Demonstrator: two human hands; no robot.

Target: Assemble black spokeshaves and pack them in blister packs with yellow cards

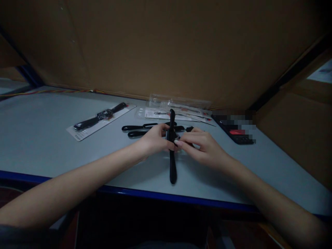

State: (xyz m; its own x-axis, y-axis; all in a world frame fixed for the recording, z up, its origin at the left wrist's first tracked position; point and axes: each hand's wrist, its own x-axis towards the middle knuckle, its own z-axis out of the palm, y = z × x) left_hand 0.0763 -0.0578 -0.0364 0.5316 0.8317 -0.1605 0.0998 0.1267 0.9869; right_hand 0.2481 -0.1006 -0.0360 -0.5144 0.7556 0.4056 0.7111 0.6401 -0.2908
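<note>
A black spokeshave (173,169) is held above the table, its two handles pointing away from and toward me. My left hand (155,140) is closed around its middle from the left side. My right hand (207,147) has its fingers pinched together at the right side of the middle body; the small part between the fingertips is too dark to make out. Just behind my left hand, more black spokeshaves (137,134) lie on the table, partly covered by my hands. A small dark piece (189,129) shows behind my right fingers.
On the left lies a spokeshave on a packaging card (88,131). Several flat clear packs with printed cards (160,113) are piled at the back. At right sits a black object with a red patch (237,132), partly blurred out. A cardboard wall (155,52) closes off the rear.
</note>
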